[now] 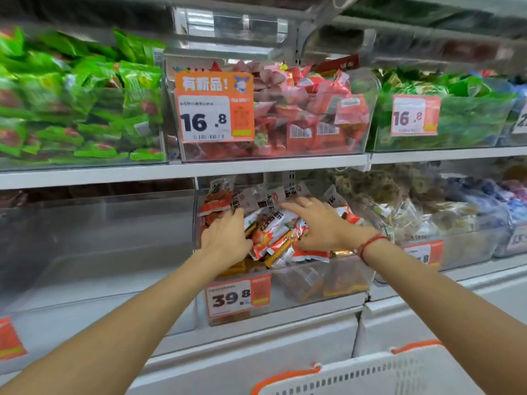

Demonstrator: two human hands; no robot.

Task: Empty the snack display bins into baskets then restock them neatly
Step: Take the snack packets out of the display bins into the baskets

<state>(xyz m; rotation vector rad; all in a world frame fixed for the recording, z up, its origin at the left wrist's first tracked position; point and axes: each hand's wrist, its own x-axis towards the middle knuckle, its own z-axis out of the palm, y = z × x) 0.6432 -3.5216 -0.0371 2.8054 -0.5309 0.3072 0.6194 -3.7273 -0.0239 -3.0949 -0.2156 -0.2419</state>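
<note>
Both our hands are in the snack bin on the lower shelf.

The snack packets (273,232) heaped in the clear bin (346,283) look light, crinkly and slippery, so we judge scooping bunches safer than pinching corners. Our left hand (225,238) curls over packets at the left; our right hand (316,226) lies spread on top, fingers straight. A white basket (370,374) waits below right.
</note>
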